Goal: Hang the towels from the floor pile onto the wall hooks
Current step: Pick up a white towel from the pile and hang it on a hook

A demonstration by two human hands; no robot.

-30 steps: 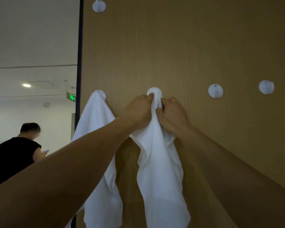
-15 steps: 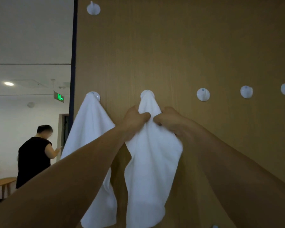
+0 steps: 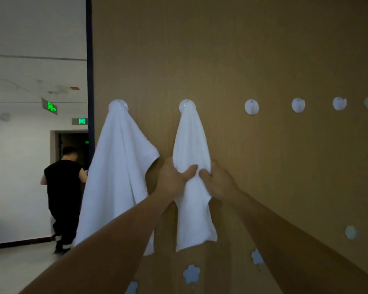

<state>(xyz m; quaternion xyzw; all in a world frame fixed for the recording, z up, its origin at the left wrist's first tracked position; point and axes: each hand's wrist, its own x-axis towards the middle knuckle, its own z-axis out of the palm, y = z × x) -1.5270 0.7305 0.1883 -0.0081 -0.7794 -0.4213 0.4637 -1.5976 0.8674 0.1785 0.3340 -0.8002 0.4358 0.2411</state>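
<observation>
Both hands have slid down the second towel (image 3: 190, 149) since a second ago; back then they were up at the hook (image 3: 187, 105), pushing the cloth onto it, and now they are at the middle of the towel. The left hand (image 3: 174, 179) is closed on the towel's left side, with the thumb pressed across the front. The right hand (image 3: 218, 183) is closed on the right side of the same towel. The towel's top is caught on its hook and the rest hangs down flat against the brown wall panel (image 3: 263, 49). The first towel (image 3: 119, 177) hangs on the hook (image 3: 118, 105) nearest the left edge of the panel, just beside the second towel, and no hand touches it. The view has also pulled back, so more bare hooks show along the row; the closest bare hook (image 3: 251, 107) is just right of the second towel. I think this step is the last tug to smooth the second towel and check that it stays up. Next, the hands should let go gently so the cloth does not slip off, then go back to the floor pile, which is out of sight here, for another towel. That one would go on the next bare hook.
</observation>
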